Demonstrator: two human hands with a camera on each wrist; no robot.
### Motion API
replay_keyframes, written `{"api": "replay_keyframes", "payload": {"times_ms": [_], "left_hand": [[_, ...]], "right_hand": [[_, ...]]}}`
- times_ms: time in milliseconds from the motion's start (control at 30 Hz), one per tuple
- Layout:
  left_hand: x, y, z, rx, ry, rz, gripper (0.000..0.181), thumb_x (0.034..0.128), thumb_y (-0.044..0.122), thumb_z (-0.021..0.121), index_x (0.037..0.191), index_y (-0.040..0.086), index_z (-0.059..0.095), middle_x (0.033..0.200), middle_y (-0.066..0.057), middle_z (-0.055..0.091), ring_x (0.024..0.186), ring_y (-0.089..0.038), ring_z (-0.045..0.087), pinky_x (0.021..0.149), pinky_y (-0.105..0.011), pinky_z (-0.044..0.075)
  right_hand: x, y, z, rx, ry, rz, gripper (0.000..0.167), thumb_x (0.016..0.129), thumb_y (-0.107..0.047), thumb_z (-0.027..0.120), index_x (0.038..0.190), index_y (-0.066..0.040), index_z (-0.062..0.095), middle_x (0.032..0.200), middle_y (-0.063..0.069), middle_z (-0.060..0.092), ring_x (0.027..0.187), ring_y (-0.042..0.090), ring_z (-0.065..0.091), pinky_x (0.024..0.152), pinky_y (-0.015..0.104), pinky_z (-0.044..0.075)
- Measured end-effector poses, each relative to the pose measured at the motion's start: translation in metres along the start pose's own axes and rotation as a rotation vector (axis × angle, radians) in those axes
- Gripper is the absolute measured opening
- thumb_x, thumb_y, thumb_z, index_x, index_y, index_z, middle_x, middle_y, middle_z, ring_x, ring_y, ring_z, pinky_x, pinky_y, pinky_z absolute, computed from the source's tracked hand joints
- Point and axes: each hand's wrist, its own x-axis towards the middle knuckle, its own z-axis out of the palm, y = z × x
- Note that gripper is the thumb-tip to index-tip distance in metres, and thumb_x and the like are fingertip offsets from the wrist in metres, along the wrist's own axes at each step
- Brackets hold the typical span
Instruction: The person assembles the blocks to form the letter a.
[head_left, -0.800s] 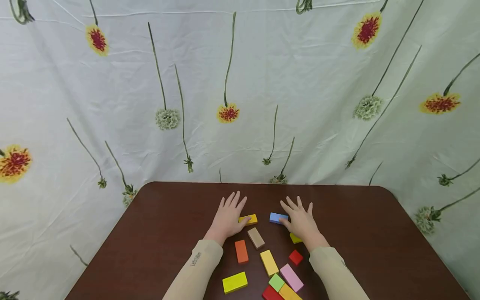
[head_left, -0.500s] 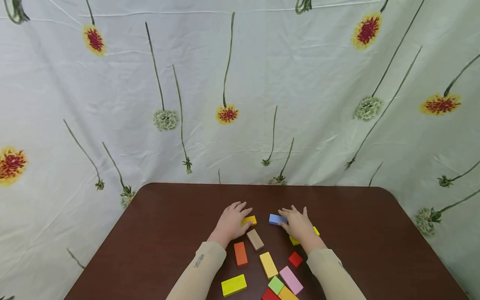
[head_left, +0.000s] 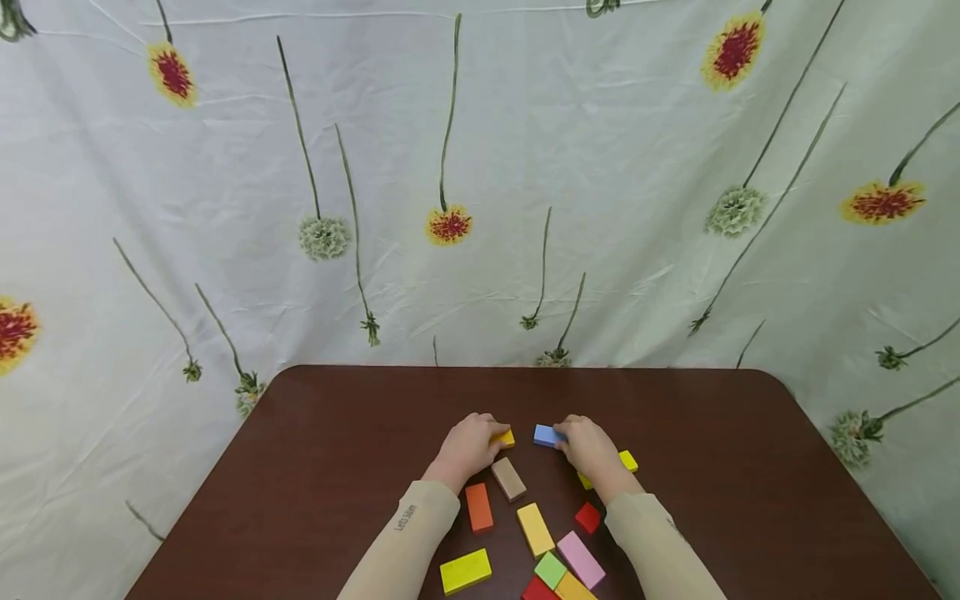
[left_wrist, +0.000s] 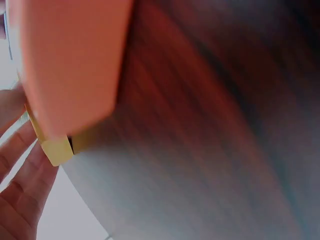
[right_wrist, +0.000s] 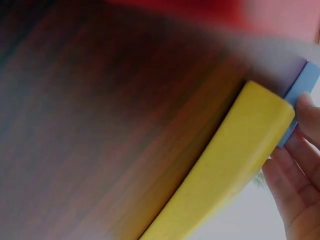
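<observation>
At the far part of the table, my left hand (head_left: 467,448) pinches a yellow-orange wooden block (head_left: 507,437) between thumb and fingers; its left part is hidden by the hand. The left wrist view has this block's end (left_wrist: 57,151) beside the fingers, partly behind an orange block (left_wrist: 75,65). My right hand (head_left: 591,452) grips the right end of a blue block (head_left: 545,435), thumb on the near side and fingers beyond. In the right wrist view, the blue block (right_wrist: 304,80) shows behind a yellow block (right_wrist: 225,160). A small gap separates the two held blocks.
Near the hands lie a beige block (head_left: 508,479), an orange block (head_left: 479,507), a red block (head_left: 588,517) and a yellow block (head_left: 628,461) partly under the right wrist. Several more blocks lie nearer, including a pink one (head_left: 581,560). A flowered cloth (head_left: 480,292) hangs behind the brown table (head_left: 337,467).
Both hands have gone from spread fingers to curled ones, the left round the yellow-orange block, the right round the blue block. The blocks have barely moved.
</observation>
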Motion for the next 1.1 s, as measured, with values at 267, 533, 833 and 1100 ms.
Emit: {"api": "replay_keyframes", "payload": {"times_ms": [267,533,833,1100], "left_hand": [[0.006,0.005,0.006,-0.046,-0.014,-0.033,0.030,0.0909,0.021,0.072,0.119,0.012,0.073,0.101,-0.004,0.069,0.091,-0.019,0.063,0.082,-0.035,0.055],[0.010,0.006,0.009,-0.056,-0.005,-0.035,0.030,0.0886,0.022,0.074,0.117,0.011,0.074,0.099,-0.004,0.069,0.090,-0.020,0.064,0.083,-0.035,0.055],[0.013,0.006,0.009,-0.087,0.005,-0.043,0.031,0.0877,0.022,0.075,0.116,0.010,0.074,0.101,-0.006,0.070,0.091,-0.021,0.065,0.085,-0.036,0.055],[0.015,0.008,0.006,-0.136,0.003,-0.079,0.030,0.0877,0.021,0.075,0.116,0.010,0.075,0.103,-0.007,0.070,0.095,-0.024,0.067,0.088,-0.039,0.055]], "right_hand": [[0.006,-0.006,0.004,0.009,-0.009,-0.001,0.027,0.085,-0.009,0.076,0.110,0.001,0.074,0.101,0.011,0.070,0.095,0.027,0.066,0.088,0.037,0.056],[0.009,-0.011,0.004,0.018,-0.022,-0.018,0.027,0.085,-0.010,0.075,0.110,0.000,0.074,0.101,0.011,0.070,0.095,0.027,0.067,0.088,0.037,0.056],[0.012,-0.012,0.003,0.002,-0.030,-0.003,0.029,0.086,-0.012,0.074,0.113,-0.001,0.073,0.106,0.012,0.071,0.098,0.026,0.067,0.091,0.037,0.055],[0.015,-0.009,0.002,-0.002,-0.025,0.004,0.029,0.087,-0.012,0.074,0.113,-0.001,0.073,0.106,0.010,0.072,0.099,0.025,0.068,0.091,0.035,0.055]]}}
